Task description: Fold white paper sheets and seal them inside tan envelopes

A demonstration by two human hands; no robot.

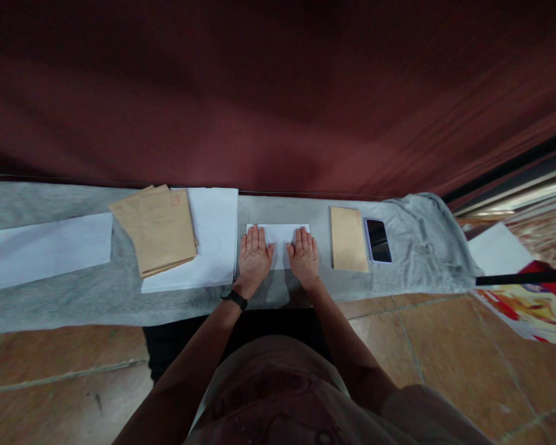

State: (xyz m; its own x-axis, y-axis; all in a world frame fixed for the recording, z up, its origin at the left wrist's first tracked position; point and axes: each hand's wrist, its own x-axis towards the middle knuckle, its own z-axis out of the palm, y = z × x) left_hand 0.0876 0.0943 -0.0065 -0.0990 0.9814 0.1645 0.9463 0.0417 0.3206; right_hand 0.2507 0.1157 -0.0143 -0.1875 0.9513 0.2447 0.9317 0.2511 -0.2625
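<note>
A small white sheet of paper (280, 238), perhaps folded, lies in front of me on the grey cloth. My left hand (254, 256) rests flat on its left end, fingers stretched out and pointing away from me. On the right end my right hand (303, 254) lies flat in the same way. The middle of the sheet shows between my hands; its two ends are partly hidden under them. Just left of my left hand is a stack of larger white paper (215, 235), with several brown envelopes (162, 232) lying across it.
Right of my hands, a brown envelope (348, 240) lies beside a phone (379, 240). Another white sheet (50, 247) is at the far left. The narrow grey-covered table (301, 300) backs onto a dark red curtain (259, 123). A red printed box (532, 303) stands low at the right.
</note>
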